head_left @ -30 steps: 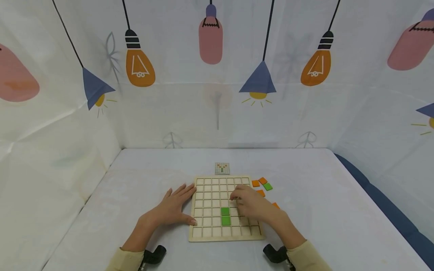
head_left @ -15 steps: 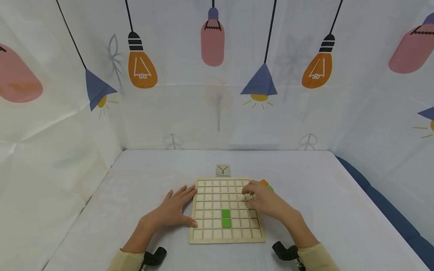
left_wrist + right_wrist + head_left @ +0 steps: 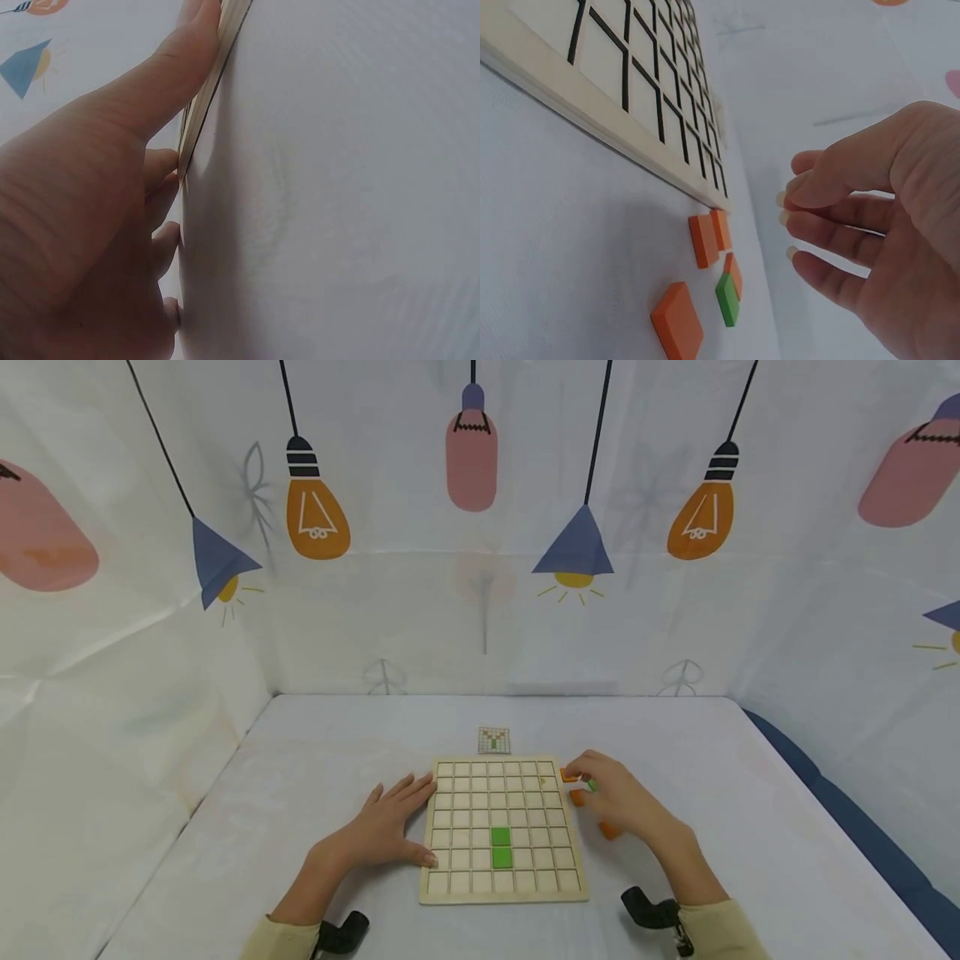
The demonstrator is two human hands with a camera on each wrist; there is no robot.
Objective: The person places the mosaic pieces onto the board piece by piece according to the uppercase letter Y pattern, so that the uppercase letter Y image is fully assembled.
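Observation:
A wooden grid board (image 3: 459, 818) lies on the white table, with one green square tile (image 3: 501, 837) and another green tile (image 3: 502, 858) stacked in neighbouring cells of one column. My left hand (image 3: 378, 831) rests along the board's left edge, fingers outstretched and thumb on its lower left rim. To the right of the board, my right hand (image 3: 618, 793) hovers over loose tiles, fingers bent. In the right wrist view nothing shows between its fingertips. Below it lie several orange tiles (image 3: 679, 322) and one loose green tile (image 3: 727, 300).
A small printed card (image 3: 494, 740) with a coloured grid pattern lies just behind the board. Patterned white cloth (image 3: 480, 610) hangs behind and at both sides of the table. Dark blue fabric (image 3: 840, 802) shows beyond the right table edge.
My right hand has moved from over the board's right half to the loose tiles beside it. The left hand stays at the board's edge. The two green tiles on the board are unchanged.

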